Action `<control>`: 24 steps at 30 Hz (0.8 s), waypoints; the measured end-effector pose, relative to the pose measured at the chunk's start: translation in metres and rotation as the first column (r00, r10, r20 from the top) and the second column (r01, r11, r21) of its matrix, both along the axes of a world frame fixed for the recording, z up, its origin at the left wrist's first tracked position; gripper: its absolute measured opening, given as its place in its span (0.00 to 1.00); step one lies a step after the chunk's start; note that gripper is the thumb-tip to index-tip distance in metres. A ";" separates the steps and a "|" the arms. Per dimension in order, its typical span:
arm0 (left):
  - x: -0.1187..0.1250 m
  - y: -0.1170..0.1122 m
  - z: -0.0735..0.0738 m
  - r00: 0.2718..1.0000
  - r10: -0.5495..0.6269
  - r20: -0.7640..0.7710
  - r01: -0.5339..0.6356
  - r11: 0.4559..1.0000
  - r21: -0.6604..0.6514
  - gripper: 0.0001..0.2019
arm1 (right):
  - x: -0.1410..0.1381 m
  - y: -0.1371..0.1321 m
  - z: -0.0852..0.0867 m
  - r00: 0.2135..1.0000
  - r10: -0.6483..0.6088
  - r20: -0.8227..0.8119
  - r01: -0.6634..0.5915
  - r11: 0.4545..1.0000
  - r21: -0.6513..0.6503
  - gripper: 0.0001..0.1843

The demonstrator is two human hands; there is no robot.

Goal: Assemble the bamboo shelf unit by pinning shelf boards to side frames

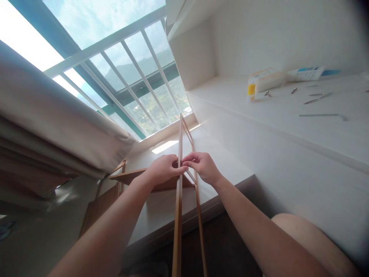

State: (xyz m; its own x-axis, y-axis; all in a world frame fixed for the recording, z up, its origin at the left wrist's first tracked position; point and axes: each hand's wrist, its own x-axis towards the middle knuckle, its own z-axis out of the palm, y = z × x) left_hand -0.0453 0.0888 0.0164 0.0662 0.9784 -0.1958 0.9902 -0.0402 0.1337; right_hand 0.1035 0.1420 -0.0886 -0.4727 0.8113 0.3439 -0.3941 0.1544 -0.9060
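- The left hand [165,169] is partly closed around a wooden bar [178,215], its thumb laid across the near face and its fingers curled on the left side.
- The right hand [203,166] has thumb and forefinger pinched together at the bar's right side; whether something small sits between them, I cannot tell.
- The bar's long axis runs near to far, between the forearms, tipping slightly right at its far end; both hands meet it at the same stretch, with the left hand having the fuller contact.
- Just right of the bar, a thinner second bar [200,231] runs roughly alongside; a wooden panel [164,186] reaches left beneath the left hand.
- Farther right, well apart from the hands, a hex key [319,115] and loose screws [310,101] lie on a white ledge [271,127].
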 end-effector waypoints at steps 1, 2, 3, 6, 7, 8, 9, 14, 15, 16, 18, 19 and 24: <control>0.000 0.000 0.000 1.000 0.003 -0.003 -0.003 1.000 -0.010 0.27 | 0.001 -0.001 0.002 0.998 -0.056 0.024 0.055 0.997 0.053 0.06; -0.001 0.001 0.000 1.000 0.005 -0.008 -0.006 1.000 -0.021 0.27 | 0.002 -0.002 0.004 0.992 -0.116 0.042 0.111 0.987 0.118 0.04; -0.002 0.001 -0.001 1.000 0.007 -0.013 -0.008 1.000 -0.029 0.27 | 0.003 -0.003 0.006 0.984 -0.171 0.054 0.158 0.969 0.191 0.03; -0.003 0.004 -0.001 1.000 -0.001 -0.024 0.000 0.999 -0.047 0.28 | 0.006 -0.005 0.010 0.958 -0.277 0.074 0.220 0.875 0.431 0.05; -0.003 0.004 -0.002 1.000 -0.007 -0.022 0.006 0.999 -0.051 0.28 | 0.008 -0.006 0.011 0.949 -0.305 0.079 0.226 0.833 0.505 0.06; -0.003 0.005 -0.001 1.000 -0.012 -0.020 0.011 0.998 -0.055 0.28 | 0.009 -0.006 0.011 0.939 -0.333 0.081 0.232 0.791 0.567 0.07; -0.003 0.005 -0.001 1.000 -0.015 -0.021 0.014 0.998 -0.060 0.28 | 0.009 -0.007 0.012 0.928 -0.363 0.081 0.239 0.749 0.618 0.07; -0.004 0.005 -0.001 0.999 -0.026 -0.034 0.023 0.997 -0.073 0.29 | 0.010 -0.009 0.014 0.890 -0.450 0.081 0.254 0.634 0.730 0.08; -0.004 0.005 -0.002 0.999 -0.028 -0.034 0.025 0.997 -0.075 0.29 | 0.010 -0.009 0.015 0.885 -0.458 0.085 0.254 0.627 0.736 0.08; -0.005 0.005 -0.002 0.999 -0.029 -0.035 0.026 0.997 -0.078 0.29 | 0.010 -0.010 0.015 0.881 -0.465 0.088 0.255 0.623 0.740 0.08; -0.006 0.005 -0.002 0.999 -0.030 -0.031 0.028 0.996 -0.084 0.29 | 0.010 -0.010 0.016 0.876 -0.473 0.093 0.254 0.617 0.745 0.08; -0.006 0.005 -0.002 0.999 -0.032 -0.027 0.030 0.996 -0.085 0.29 | 0.010 -0.011 0.016 0.876 -0.474 0.094 0.253 0.615 0.746 0.09; -0.008 0.007 -0.003 1.000 -0.027 -0.015 0.026 0.996 -0.082 0.29 | 0.010 -0.011 0.019 0.889 -0.446 0.101 0.240 0.643 0.727 0.09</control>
State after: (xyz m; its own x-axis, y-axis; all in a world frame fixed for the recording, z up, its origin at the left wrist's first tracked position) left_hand -0.0529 0.0953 0.0129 0.0880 0.9571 -0.2760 0.9910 -0.0560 0.1218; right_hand 0.1135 0.1309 -0.0698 -0.3597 0.5187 0.7756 0.0391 0.8389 -0.5429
